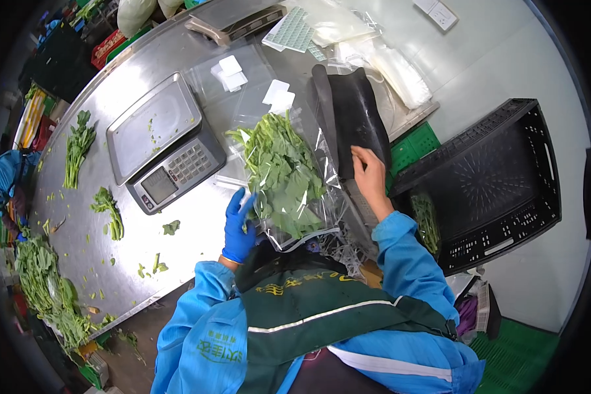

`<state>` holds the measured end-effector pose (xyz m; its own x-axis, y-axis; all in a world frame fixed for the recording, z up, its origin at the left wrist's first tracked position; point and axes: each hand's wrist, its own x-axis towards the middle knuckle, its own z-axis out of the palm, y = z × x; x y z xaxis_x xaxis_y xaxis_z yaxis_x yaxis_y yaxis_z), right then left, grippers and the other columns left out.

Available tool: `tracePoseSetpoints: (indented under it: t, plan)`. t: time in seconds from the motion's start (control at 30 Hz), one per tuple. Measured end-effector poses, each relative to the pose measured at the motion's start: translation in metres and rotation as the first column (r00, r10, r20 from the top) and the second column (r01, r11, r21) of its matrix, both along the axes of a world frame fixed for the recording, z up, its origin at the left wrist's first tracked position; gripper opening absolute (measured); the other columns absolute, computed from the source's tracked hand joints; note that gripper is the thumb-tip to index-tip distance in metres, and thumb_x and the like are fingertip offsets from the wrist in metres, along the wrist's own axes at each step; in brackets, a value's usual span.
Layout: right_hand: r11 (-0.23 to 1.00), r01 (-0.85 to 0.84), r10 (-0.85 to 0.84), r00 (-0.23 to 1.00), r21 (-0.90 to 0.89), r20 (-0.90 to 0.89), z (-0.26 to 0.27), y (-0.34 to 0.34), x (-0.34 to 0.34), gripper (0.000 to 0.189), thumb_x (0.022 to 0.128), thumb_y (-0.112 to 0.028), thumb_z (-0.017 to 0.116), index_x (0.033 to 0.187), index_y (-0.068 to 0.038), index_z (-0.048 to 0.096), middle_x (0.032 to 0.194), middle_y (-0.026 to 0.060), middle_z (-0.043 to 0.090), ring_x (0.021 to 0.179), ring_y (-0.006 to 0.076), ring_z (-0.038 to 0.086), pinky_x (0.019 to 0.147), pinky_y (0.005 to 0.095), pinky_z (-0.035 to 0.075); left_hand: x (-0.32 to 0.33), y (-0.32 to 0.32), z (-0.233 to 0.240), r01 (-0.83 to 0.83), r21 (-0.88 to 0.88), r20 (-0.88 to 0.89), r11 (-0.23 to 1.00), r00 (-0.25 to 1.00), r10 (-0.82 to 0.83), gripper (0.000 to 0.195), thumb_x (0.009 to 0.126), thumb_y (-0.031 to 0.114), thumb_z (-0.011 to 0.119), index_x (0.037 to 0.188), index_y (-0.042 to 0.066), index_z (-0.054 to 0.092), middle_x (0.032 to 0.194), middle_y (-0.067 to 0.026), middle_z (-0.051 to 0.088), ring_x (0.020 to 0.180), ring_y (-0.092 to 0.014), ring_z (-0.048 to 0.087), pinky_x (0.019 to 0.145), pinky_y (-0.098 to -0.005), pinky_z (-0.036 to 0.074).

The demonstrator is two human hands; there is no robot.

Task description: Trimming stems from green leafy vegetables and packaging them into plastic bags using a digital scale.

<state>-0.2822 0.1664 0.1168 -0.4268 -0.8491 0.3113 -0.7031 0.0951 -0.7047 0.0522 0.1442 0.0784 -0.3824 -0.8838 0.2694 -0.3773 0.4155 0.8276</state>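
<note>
A bunch of leafy green vegetables lies inside a clear plastic bag right before me, stems towards the far end. My left hand, in a blue glove, is at the bag's left edge with its fingers apart; a small green scrap shows against the glove. Bare, my right hand is over the near part of a black curled sheet, to the right of the bag. Its fingers are bent close together, and whether they pinch anything is hidden. White cards lie just beyond the stems.
Left of the bag stands a digital scale with leaf scraps on its pan. Loose greens lie on the metal table, a larger heap at its left edge. A black crate stands right. Another person is far left.
</note>
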Motion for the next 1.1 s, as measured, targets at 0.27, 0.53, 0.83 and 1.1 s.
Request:
tracePoseSetpoints:
  t: [0.27,0.53,0.83,1.1]
  plan:
    - [0.862,-0.101,0.012,0.984,0.497,0.180,-0.035,-0.098,0.063,0.066,0.076,-0.048,0.064,0.111,0.007,0.056,0.101,0.0239,0.063,0.092,0.0328,0.063,0.080,0.0390,0.048,-0.009,-0.052,-0.053,0.120,0.807,-0.338,0.579,0.896,0.286,0.058,0.086,0.018,0.063,0.137,0.007,0.037,0.108,-0.0057,0.060,0.089,-0.013,0.058,0.076,-0.0267,0.047]
    - [0.844,-0.279,-0.207,0.619,0.458,0.757,-0.044,-0.124,0.060,0.041,0.068,-0.012,0.075,0.100,0.010,0.061,0.090,0.0093,0.064,0.074,0.0150,0.060,0.066,0.0281,0.046,-0.027,-0.059,-0.055,0.160,0.811,-0.415,0.563,0.835,0.361,0.059,0.080,0.014,0.070,0.133,0.003,0.044,0.115,-0.0070,0.056,0.098,-0.015,0.053,0.085,-0.0265,0.044]
    - [0.989,-0.120,0.128,0.403,-0.087,0.906,0.080,-0.110,0.034,0.021,0.079,-0.003,0.062,0.100,0.002,0.062,0.088,0.0053,0.065,0.075,0.0113,0.062,0.068,0.0239,0.049,-0.056,-0.089,-0.039,-0.093,0.231,-0.320,0.968,0.933,0.166,0.043,0.084,0.003,0.058,0.126,0.008,0.052,0.123,-0.0118,0.055,0.102,-0.020,0.057,0.088,-0.0275,0.044]
    - [0.947,0.193,0.144,0.457,-0.256,0.878,0.142,-0.086,0.022,0.025,0.082,-0.002,0.058,0.106,0.004,0.057,0.090,0.0086,0.064,0.072,0.0130,0.062,0.063,0.0245,0.050,-0.119,-0.132,-0.056,0.241,0.007,0.559,0.971,0.804,-0.204,0.078,0.075,0.040,0.064,0.141,0.020,0.029,0.144,-0.0146,0.027,0.131,-0.038,0.028,0.102,-0.0587,0.023]
